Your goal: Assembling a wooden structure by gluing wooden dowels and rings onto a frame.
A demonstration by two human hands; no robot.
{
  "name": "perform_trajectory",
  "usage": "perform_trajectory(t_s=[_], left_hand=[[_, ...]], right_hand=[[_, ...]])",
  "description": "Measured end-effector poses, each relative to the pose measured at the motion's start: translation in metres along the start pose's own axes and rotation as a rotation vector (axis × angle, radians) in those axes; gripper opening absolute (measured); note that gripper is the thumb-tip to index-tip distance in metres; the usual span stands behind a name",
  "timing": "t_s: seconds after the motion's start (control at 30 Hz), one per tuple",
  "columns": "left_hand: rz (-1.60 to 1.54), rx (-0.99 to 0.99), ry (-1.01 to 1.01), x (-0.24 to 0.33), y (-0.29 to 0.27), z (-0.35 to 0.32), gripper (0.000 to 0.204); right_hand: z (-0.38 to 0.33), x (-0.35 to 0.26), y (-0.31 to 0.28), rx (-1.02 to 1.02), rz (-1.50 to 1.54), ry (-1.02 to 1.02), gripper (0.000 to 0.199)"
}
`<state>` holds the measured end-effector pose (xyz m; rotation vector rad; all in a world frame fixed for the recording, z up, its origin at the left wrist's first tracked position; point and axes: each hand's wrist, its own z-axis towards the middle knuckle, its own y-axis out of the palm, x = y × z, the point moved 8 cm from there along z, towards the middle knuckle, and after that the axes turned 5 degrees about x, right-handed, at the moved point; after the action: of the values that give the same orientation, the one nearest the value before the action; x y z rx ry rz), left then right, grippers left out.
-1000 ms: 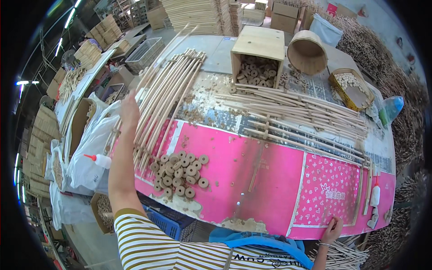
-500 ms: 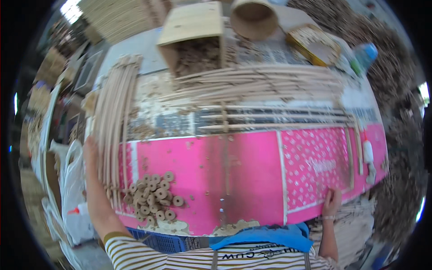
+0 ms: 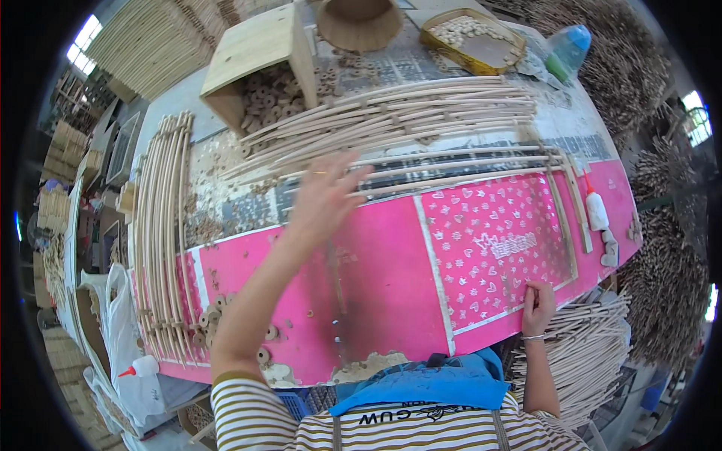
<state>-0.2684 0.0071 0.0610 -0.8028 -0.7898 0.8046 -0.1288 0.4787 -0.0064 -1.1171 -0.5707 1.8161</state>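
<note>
While my left hand splays over slender wooden rods, presumably laid parallel against tangling, my right hand curls, grip indeterminable.

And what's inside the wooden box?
A pile of round wooden rings shows at the open front of the box. Its top hides whatever lies further back.

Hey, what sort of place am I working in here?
Most likely a small woodworking workshop. Long wooden rods lie across the worktable, an open-sided wooden box holds many small ring-shaped pieces, and thin slats are stacked high behind.
</note>
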Motion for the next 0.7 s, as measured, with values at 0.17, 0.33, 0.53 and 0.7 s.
perform_trajectory(t_s=[0.17, 0.33, 0.53, 0.7], left_hand=[[-0.017, -0.212, 0.077, 0.012, 0.088, 0.027, 0.049], [-0.02, -0.213, 0.111, 0.015, 0.106, 0.045, 0.035], [-0.207, -0.145, 0.088, 0.011, 0.108, 0.054, 0.024], [-0.188, -0.16, -0.018, 0.005, 0.072, 0.034, 0.02]], right_hand=[[0.002, -0.005, 0.004, -0.004, 0.037, 0.077, 0.008], [0.005, -0.005, -0.007, 0.01, 0.019, 0.08, 0.006], [0.007, 0.001, -0.008, -0.014, 0.006, 0.111, 0.007], [0.012, -0.012, 0.002, -0.01, 0.08, 0.07, 0.007]])
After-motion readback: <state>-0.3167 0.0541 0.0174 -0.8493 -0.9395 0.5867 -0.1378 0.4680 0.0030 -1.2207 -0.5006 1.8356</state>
